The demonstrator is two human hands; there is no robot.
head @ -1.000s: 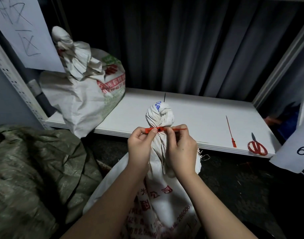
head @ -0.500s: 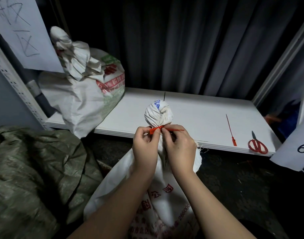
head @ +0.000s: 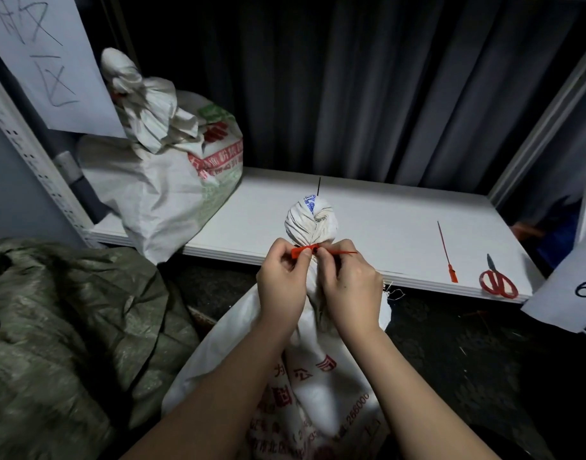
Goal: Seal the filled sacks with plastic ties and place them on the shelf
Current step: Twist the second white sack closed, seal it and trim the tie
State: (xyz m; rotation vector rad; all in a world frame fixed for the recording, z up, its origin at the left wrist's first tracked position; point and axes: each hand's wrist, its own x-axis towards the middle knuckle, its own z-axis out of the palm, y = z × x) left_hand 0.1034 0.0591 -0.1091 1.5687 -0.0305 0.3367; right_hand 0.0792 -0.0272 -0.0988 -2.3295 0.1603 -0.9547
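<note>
A filled white sack (head: 321,386) with red print stands on the floor before me, its twisted neck (head: 311,224) bunched above my hands. A red plastic tie (head: 303,251) circles the neck. My left hand (head: 281,283) pinches the tie's red head, and my right hand (head: 348,287) grips the tie's thin tail, which points right. Behind the neck lies the white shelf (head: 384,227). A second tied white sack (head: 165,180) stands on the shelf's left end.
A spare red tie (head: 446,252) and red-handled scissors (head: 497,280) lie on the shelf's right part. A crumpled green sack (head: 62,333) is heaped on the floor at left. Paper signs hang at the upper left (head: 49,61) and right edge (head: 570,293). Dark curtains hang behind.
Both hands have shifted slightly up the neck, and the tie's loop has drawn closer around it. The tail sticks out further to the right of my right hand.
</note>
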